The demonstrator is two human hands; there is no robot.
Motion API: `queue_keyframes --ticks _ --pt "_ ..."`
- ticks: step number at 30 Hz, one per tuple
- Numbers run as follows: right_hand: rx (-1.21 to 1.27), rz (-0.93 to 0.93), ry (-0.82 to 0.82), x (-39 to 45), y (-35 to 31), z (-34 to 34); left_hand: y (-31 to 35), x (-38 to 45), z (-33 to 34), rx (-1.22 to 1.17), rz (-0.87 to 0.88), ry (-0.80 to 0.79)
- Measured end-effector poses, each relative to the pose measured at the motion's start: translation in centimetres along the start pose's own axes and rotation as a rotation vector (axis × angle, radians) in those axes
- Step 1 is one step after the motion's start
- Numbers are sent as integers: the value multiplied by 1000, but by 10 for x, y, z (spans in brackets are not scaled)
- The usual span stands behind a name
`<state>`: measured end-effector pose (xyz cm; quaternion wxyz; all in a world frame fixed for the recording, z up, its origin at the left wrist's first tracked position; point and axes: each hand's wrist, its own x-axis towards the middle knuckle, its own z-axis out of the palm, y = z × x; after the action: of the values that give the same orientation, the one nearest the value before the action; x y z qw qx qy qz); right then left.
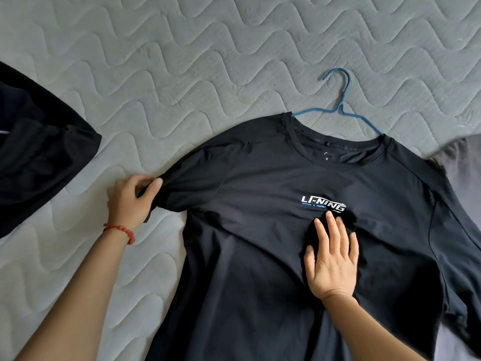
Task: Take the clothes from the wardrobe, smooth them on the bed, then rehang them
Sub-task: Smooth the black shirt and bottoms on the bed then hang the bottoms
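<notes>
head view: smoothing the black shirt

right hand lies flat, fingers spread, pinning the black t-shirt to the bed. left hand pinches the sleeve hem, likely pulling creases out. blue hanger sits in the collar beyond.

Home bedroom: quilted mattress w/ tee, hanger.

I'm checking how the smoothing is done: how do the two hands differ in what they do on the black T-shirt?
The left hand pinches the sleeve hem of the black T-shirt, fingers curled; the right hand lies flat, fingers spread, on the chest below the logo. The left wrist wears a red bracelet; the right is bare. Both touch the shirt.
</notes>
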<state>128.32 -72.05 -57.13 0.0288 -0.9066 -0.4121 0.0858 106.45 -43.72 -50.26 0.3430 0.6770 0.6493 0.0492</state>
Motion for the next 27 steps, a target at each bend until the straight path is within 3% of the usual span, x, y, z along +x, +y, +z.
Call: queue_keyframes --ticks 4,7,11,15,16,19,23,27 --pt "2 6 -3 0 -1 -2 -8 -9 2 -91 -2 -110" --pt "6 7 -2 0 -2 -3 -6 -13 7 -182 11 -75" --pt "7 6 6 -1 -2 -3 5 -13 -11 -597 -151 -15" --pt "15 -4 16 0 -2 -1 14 -9 -31 -1146 -204 -308" --pt "17 -3 15 0 -2 -1 11 -7 -32 -1221 -270 -309" --pt "19 -3 22 -1 -2 -2 -8 -5 -24 -1176 -366 -208" --pt "35 -2 33 -1 -3 -2 -14 -20 1 -1044 -291 -285" --pt "36 -8 44 -1 -2 -1 -10 -29 12 -852 -256 -188"
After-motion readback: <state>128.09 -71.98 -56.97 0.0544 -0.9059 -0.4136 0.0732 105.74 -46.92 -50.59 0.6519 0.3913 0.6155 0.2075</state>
